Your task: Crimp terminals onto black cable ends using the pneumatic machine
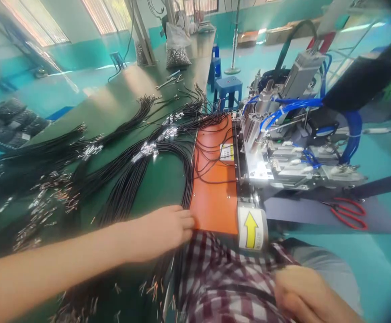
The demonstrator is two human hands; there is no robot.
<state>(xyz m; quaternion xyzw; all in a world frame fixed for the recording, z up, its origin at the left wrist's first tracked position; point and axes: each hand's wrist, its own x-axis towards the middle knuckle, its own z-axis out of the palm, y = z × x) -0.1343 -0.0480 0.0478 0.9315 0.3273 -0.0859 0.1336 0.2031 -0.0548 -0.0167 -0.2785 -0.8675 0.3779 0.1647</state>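
Observation:
My left hand (170, 231) reaches over the near-left edge of the orange plate (215, 197), fingers together and curled over a bundle of black cables (189, 179). That bundle runs beneath the hand and hangs down past the table edge; the fingertips are hidden. Low on the right, over my lap, my right hand (299, 291) is closed. A black cable (242, 290) leads across the checked shirt into its fingers. Several loose black cables cross the orange plate to the metal machine (262, 139) with blue air hoses.
More cable bundles (124, 121) with bare ends cover the green table (115, 85). Red-handled scissors (348, 213) lie on a grey surface at right. A yellow-arrow label (251, 228) sits at the machine's near end. Behind stand a blue stool (228, 87) and a bag of small parts (177, 49).

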